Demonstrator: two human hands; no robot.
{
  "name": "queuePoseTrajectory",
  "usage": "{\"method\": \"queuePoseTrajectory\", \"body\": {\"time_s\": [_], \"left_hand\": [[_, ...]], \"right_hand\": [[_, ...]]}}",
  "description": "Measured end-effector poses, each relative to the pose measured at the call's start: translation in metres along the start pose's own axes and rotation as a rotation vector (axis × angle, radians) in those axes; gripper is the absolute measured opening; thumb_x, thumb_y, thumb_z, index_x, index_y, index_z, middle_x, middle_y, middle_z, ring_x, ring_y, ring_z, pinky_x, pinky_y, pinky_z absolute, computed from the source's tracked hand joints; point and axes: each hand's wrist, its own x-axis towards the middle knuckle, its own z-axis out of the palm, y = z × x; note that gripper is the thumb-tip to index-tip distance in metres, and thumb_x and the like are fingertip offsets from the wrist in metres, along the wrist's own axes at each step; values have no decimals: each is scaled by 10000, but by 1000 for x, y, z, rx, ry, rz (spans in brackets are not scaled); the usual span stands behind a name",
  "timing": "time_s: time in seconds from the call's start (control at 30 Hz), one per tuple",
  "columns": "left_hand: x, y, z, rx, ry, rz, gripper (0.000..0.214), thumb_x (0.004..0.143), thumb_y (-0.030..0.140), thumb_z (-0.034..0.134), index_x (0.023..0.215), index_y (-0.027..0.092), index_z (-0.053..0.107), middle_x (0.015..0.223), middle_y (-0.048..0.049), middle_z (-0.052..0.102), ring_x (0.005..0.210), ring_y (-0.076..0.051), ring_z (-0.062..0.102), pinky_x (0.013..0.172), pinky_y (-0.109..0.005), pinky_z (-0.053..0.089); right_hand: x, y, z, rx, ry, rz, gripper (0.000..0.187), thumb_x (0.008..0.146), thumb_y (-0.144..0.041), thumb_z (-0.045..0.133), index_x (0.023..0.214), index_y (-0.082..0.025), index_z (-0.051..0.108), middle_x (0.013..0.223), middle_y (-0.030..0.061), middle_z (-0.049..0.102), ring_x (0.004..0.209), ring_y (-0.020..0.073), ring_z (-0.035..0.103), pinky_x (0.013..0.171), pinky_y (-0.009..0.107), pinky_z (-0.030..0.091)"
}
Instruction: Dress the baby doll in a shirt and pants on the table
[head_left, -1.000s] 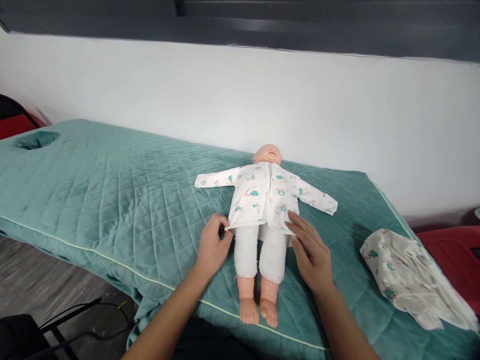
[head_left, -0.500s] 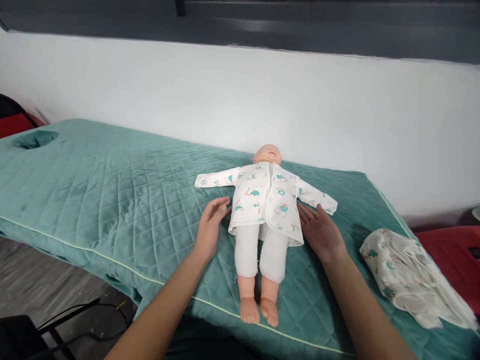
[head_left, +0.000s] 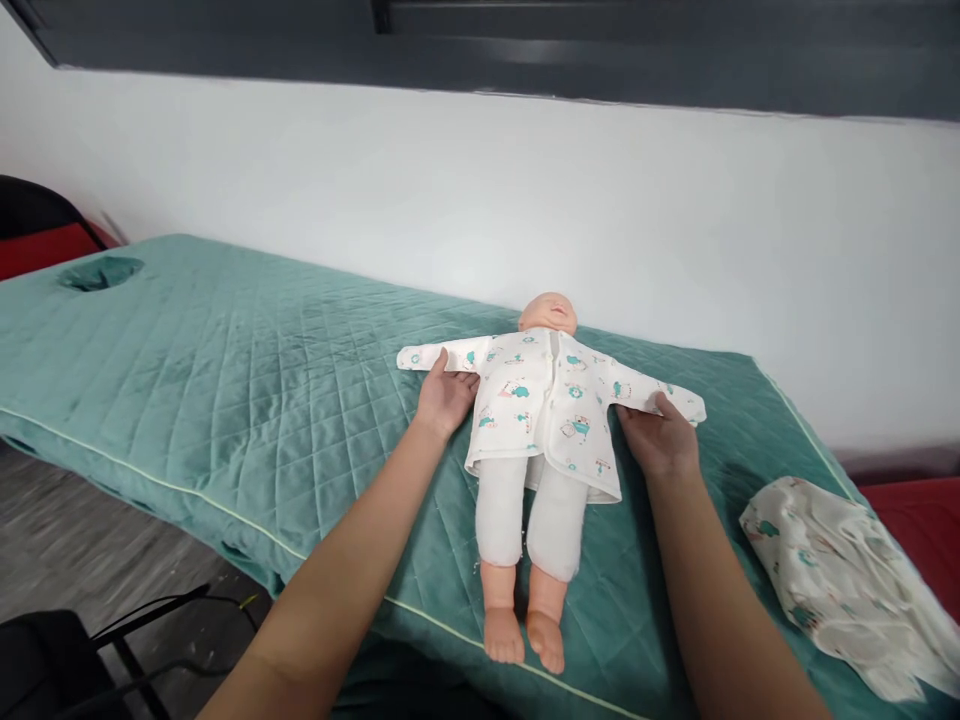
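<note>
A baby doll [head_left: 548, 312] lies on its back on the green quilted bed cover [head_left: 247, 390], feet toward me. It wears a white printed jacket [head_left: 517, 420] with both sleeves spread outward, and white leg coverings [head_left: 504, 505]; the feet are bare. My left hand [head_left: 448, 400] is palm up at the sleeve on the left, thumb over the cloth, fingers stretched toward the doll's side. At the other sleeve, my right hand [head_left: 660, 435] has its thumb on the cloth, with fingers partly hidden under it. Neither hand visibly closes around a sleeve.
A folded white printed cloth [head_left: 840, 575] lies on the bed at the right. The bed has a round hole [head_left: 101, 273] at its far left end. A white wall [head_left: 450, 190] runs behind it. Red and black items stand beyond both ends.
Both my hands have moved up from beside the jacket's lower half to the sleeves, turning palm up. The view has shifted slightly; the doll lies as before.
</note>
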Motion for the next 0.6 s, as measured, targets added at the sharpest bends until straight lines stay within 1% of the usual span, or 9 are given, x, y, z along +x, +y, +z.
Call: {"method": "queuePoseTrajectory", "body": {"time_s": [0.03,0.1,0.23,0.3,0.37,0.43,0.5,0.57,0.6], "left_hand": [[3,5,-1,-18,17,18,407,1012,451,471,1169,104,615,1130,-187,726,1117,-255,706,1014,-413,577],[7,14,-4,-47,41,74,377,1015,437,478,1183,130,619,1143,-163,733,1127,-252,703,1009,-424,579],[9,24,-8,-79,81,189,363,1031,454,443,1170,174,627,1159,-135,737,1167,-253,687,1016,-460,572],[9,24,-10,-80,117,238,396,1045,480,389,1168,189,627,1175,-126,733,1188,-243,677,1029,-459,562],[9,22,-12,-75,141,267,422,1052,491,350,1177,196,625,1208,-123,723,1211,-236,664,1041,-456,552],[9,20,-13,-65,151,278,429,1052,497,342,1182,204,627,1240,-123,710,1226,-235,655,1042,-456,550],[8,18,-14,-58,148,286,436,1046,513,345,1174,212,634,1259,-122,700,1233,-240,649,1033,-463,554],[8,18,-14,-60,140,296,454,1041,533,341,1163,217,643,1265,-122,696,1237,-248,646,1027,-475,556],[7,18,-14,-61,138,299,465,1041,539,331,1162,218,646,1266,-123,694,1238,-251,644,1025,-478,556]], "right_hand": [[4,-5,-2,20,51,9,281,998,-187,351,955,-205,628,1026,72,742,1058,172,710,984,413,595],[11,-13,-7,8,113,-32,309,1002,-179,322,972,-210,628,1079,71,733,1103,175,694,1000,432,584],[17,-23,-17,-38,184,-108,310,996,-191,313,919,-227,611,1049,61,722,1088,181,692,1047,443,548],[16,-26,-24,-71,184,-134,301,989,-208,320,897,-230,605,1026,72,715,1099,197,687,1061,442,533],[14,-29,-32,-132,164,-154,240,962,-218,377,868,-231,598,1018,97,705,1134,223,669,1072,434,518],[12,-31,-40,-199,172,-187,163,910,-208,445,837,-233,589,1010,116,693,1142,249,661,1074,425,510],[13,-31,-48,-254,217,-245,109,862,-207,482,822,-238,579,997,106,680,1097,262,674,1055,438,523],[14,-30,-54,-315,269,-332,68,825,-216,507,848,-248,563,989,75,667,1050,261,688,1016,466,550],[15,-30,-56,-340,293,-380,92,807,-212,527,884,-252,556,1012,66,661,1061,260,686,1005,470,557]]}}
